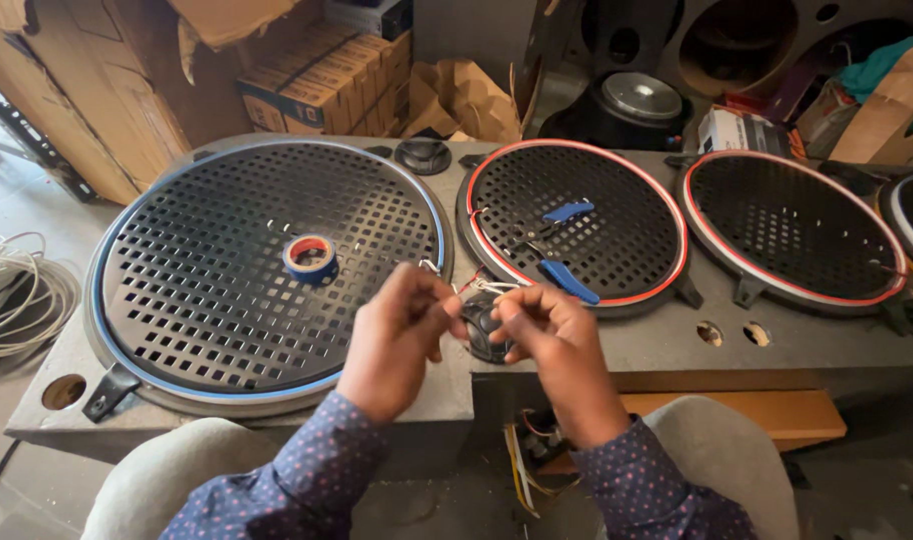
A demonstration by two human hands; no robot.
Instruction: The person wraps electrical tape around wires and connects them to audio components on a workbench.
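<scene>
Thin wires [474,288] (seemingly) between hands [477,325].

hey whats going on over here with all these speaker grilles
A person in a dotted dark shirt has both hands together over a grey speaker box. The left hand and right hand pinch thin wires beside a small round black part at the box's front edge. A roll of blue tape lies on the large blue-rimmed grille, and blue-handled pliers rest on the red-rimmed grille. A coil of white cable sits on the floor to the left.
</scene>
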